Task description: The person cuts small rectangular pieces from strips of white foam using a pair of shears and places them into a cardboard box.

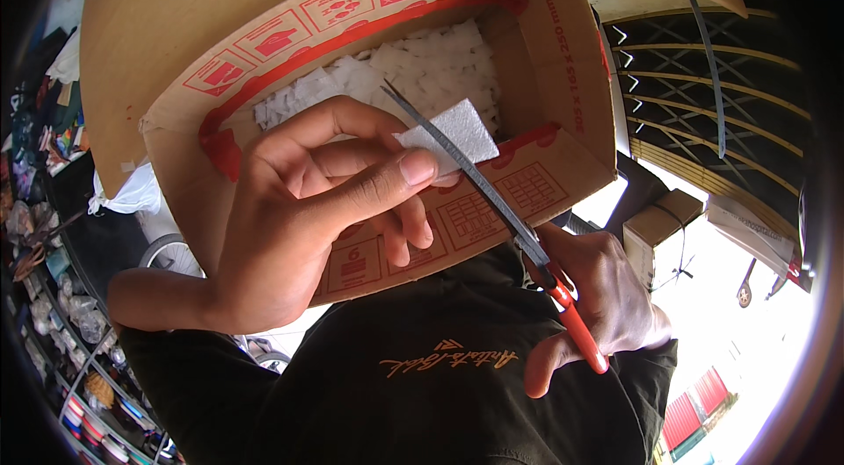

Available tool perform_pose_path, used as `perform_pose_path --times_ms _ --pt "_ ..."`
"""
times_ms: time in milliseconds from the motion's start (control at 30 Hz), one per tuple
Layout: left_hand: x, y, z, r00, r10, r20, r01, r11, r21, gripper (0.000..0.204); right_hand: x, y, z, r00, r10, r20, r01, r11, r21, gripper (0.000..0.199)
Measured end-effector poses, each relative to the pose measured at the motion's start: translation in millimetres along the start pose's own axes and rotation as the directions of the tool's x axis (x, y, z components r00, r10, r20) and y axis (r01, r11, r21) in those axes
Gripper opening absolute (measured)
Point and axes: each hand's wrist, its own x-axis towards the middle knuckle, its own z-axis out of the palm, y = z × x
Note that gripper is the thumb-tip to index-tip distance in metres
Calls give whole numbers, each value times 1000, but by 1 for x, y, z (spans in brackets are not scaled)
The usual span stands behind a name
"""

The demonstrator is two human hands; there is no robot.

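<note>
My left hand [303, 192] pinches a small white foam-like piece [468, 128] between thumb and fingers, above an open cardboard box [563, 153]. My right hand [602, 289] grips a pair of scissors [520, 236] with red handles and long dark blades. The blades slant across the white piece, close to my left thumb, with their tips pointing to the far left. Only a narrow line of blade shows, so how wide they stand apart is hard to judge. Inside the box lie many small white cut pieces [422, 65].
Red tape runs along the box's inner walls. Behind it is a tan tabletop [132, 34]. A crowded rack of goods [79, 333] stands at the left. To the right are a smaller carton [659, 223] and a dark folding gate [703, 87].
</note>
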Motion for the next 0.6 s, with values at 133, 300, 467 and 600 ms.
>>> perform_pose_path --times_ms 133,300,467,600 --pt "1 -1 -2 1000 4 10 -4 998 55 7 -1 1 1 1000 6 1 -6 1000 -13 96" --pt "0 -3 -3 999 -50 21 49 997 61 9 1 0 1 1000 -8 -19 8 1000 -3 90" --pt "0 -3 -3 998 -62 9 61 997 43 8 0 -5 -3 998 51 -24 -52 995 -83 79" --pt "1 -2 -2 996 -89 2 89 994 65 9 -6 2 6 986 124 -109 -136 985 -104 87"
